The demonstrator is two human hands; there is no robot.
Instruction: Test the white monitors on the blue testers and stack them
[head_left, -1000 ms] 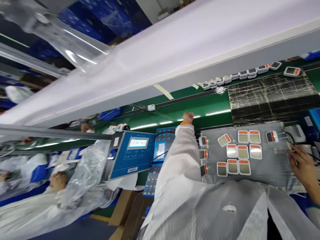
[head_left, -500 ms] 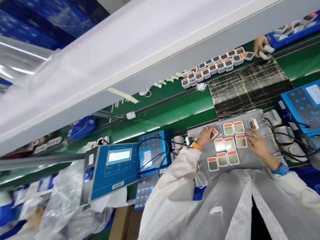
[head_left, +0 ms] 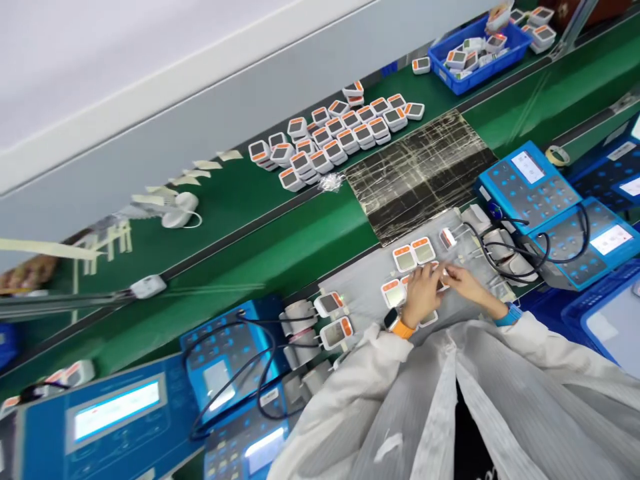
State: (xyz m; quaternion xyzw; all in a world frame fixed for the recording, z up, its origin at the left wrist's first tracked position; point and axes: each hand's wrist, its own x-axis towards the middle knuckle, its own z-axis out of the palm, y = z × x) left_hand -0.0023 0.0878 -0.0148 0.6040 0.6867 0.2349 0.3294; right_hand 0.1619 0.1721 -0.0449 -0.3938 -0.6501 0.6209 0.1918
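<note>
My left hand (head_left: 423,293) and right hand (head_left: 463,281) cover most of a white device (head_left: 441,285) with orange on it, so I can't see all of it. The big blue control box (head_left: 100,417) gets cut off at the bottom left corner. The blue bin (head_left: 605,320) runs off the right edge. The words on the small screen (head_left: 611,239) are too tiny to read.

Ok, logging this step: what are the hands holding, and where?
The left hand and right hand meet on a small white device, apparently at its edges; fingers hide the exact hold.
</note>
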